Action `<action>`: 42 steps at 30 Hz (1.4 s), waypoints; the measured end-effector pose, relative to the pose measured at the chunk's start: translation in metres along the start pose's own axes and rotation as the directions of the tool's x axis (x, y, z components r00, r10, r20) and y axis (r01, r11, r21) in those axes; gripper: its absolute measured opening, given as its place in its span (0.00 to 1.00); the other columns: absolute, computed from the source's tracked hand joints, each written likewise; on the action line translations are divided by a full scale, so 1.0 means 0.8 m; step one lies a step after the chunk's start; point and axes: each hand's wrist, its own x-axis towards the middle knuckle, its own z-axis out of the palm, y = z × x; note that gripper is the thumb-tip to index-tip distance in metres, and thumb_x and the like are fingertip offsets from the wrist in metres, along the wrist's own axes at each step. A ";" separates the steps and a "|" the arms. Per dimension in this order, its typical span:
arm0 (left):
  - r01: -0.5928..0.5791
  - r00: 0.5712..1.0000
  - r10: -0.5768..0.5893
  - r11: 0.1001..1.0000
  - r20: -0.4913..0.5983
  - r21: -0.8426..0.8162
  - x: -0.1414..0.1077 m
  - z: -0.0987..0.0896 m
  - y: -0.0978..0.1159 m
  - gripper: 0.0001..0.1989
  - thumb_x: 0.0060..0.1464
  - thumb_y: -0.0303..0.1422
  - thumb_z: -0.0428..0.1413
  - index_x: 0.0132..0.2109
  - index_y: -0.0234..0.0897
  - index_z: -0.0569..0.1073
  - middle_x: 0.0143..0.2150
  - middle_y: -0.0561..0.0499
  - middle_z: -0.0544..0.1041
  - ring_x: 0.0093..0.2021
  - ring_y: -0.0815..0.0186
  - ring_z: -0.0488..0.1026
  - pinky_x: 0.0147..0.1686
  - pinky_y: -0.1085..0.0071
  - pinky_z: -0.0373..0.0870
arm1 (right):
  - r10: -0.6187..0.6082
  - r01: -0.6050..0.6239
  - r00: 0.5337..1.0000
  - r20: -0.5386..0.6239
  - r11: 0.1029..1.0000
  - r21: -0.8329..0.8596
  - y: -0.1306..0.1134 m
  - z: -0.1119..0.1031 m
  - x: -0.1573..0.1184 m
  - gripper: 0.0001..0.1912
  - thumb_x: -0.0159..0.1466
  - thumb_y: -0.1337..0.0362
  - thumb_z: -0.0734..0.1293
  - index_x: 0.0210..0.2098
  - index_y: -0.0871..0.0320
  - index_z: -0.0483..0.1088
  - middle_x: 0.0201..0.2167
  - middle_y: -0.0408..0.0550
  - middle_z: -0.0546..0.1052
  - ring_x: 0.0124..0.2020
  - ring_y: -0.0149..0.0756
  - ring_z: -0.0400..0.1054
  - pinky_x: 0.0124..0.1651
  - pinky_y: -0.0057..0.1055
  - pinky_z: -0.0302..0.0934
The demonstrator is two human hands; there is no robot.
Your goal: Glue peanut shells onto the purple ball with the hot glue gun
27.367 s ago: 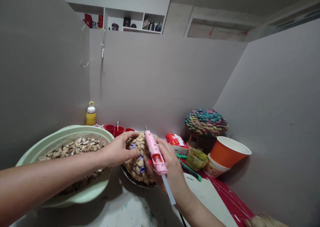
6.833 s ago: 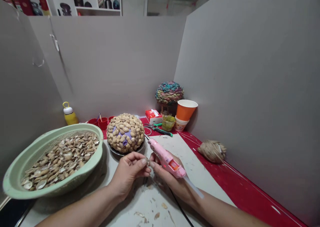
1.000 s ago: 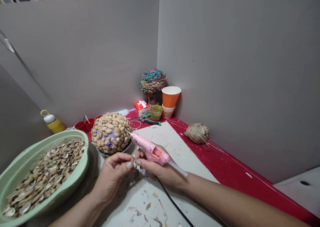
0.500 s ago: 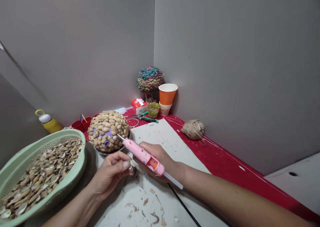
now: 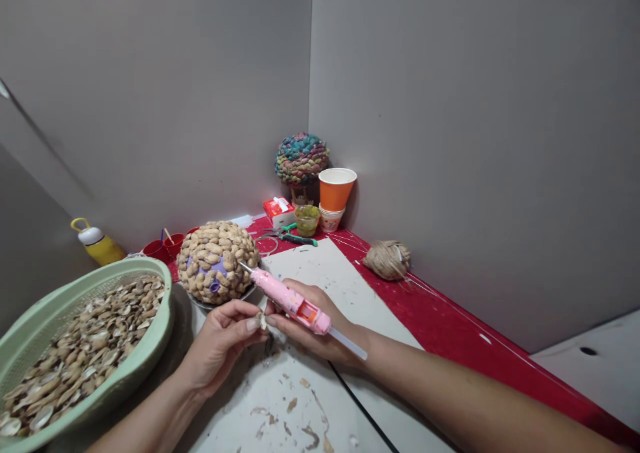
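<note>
Perforated green colander point(image 5: 168, 300) of peanut shells point(image 5: 90, 346), far L, stood beside the L forearm, prob. for easy reach. Next R, the peanut-clad balloon point(image 5: 220, 246) sat in a metal dish point(image 5: 249, 294), which presumably kept its round base from rolling. L hand point(image 5: 225, 336) pinched a shell frag point(image 5: 263, 322) betw. thumb & fingertips, apparently to steady it. R hand point(image 5: 320, 300) was wrapped round a pink glue gun point(image 5: 280, 293), its thumb near the frag; trigger finger was hidden. Balloon looked tan, knobbly, w/ bare purple patches in front; gun was red-speckled, w/ translucent glue stick point(image 5: 350, 344) projecting aft.
</note>
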 end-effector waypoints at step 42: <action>0.108 0.992 -0.105 0.994 0.065 -0.032 0.019 -0.020 -0.023 0.12 0.44 0.29 0.68 0.37 0.32 0.77 0.30 0.49 0.79 0.29 0.69 0.75 0.33 0.73 0.73 | 0.147 -0.158 0.928 -0.341 0.987 -0.006 0.041 -0.013 0.020 0.05 0.60 0.62 0.65 0.33 0.57 0.66 0.28 0.42 0.71 0.27 0.33 0.64 0.33 0.30 0.59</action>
